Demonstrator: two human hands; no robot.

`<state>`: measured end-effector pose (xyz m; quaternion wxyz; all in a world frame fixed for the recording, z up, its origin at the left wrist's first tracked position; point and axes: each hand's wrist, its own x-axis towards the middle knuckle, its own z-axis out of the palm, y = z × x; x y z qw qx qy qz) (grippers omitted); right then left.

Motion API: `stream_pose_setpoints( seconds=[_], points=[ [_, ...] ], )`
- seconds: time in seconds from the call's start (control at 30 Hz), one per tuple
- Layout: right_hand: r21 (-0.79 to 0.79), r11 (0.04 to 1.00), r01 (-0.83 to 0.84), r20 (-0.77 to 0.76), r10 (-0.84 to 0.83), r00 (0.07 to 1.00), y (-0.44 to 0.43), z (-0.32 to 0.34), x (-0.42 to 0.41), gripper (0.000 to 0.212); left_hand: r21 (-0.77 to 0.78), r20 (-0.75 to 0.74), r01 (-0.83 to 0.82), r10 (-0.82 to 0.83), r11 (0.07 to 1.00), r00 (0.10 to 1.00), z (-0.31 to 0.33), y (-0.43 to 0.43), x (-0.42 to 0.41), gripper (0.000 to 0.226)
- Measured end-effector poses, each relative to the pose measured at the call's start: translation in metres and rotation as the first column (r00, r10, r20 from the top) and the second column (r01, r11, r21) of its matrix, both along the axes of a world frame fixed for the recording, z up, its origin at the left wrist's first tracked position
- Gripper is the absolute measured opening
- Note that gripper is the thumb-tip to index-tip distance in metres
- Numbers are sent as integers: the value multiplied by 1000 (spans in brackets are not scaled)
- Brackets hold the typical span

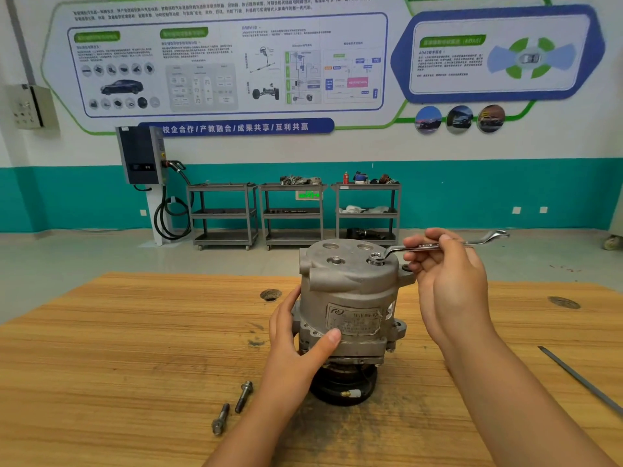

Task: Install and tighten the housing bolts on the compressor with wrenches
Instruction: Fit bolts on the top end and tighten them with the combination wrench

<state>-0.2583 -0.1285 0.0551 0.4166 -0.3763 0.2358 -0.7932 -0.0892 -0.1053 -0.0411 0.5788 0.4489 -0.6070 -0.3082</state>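
The compressor point(350, 291) gripped by the left fingers point(286, 311) is cast grey metal, matt and slightly rough, with a worn paper label point(354, 320) just beside the thumb. The wrench point(485, 238) pinched in the right fingers point(421, 246) is polished metal, bright and glossy. Below the left fingers the pulley point(344, 387) looks dull black, with a small brass-coloured fitting point(350, 393). The bolts point(243, 396) lower left of those fingers are dark, matt metal. The table point(135, 348) is bare, streaky-grained wood, scuffed and smudged dark.

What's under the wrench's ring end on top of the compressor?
The wrench ring sits over a bolt head on the compressor top; only its rim shows. The shank is hidden inside the compressor.
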Motion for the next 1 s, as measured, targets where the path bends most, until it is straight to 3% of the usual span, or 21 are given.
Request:
stream_pose_setpoints(
  seconds=[0.23, 0.47, 0.6, 0.8, 1.0],
  points=[
    [-8, 1000, -15, 80, 15, 997, -3, -9, 3, 27, -4, 5, -14, 14, 1000, 1000, 0, -1, 0, 64],
    [26, 996, -89, -146, 92, 985, -7, -5, -8, 25, -8, 6, -22, 22, 1000, 1000, 0, 0, 0, 61],
    [40, 994, -101, -175, 107, 979, -9, -6, -12, 25, 0, -6, -15, 15, 1000, 1000, 1, 1, 0, 62],
    [-49, 990, 135, -130, -141, 982, -6, -21, 8, 26, -3, -20, -19, 19, 1000, 1000, -1, -1, 1, 68],
    [-221, 914, 341, -136, -375, 917, 1, -30, 23, 33, 5, -14, -26, 26, 1000, 1000, -3, -4, 1, 71]
  ],
)
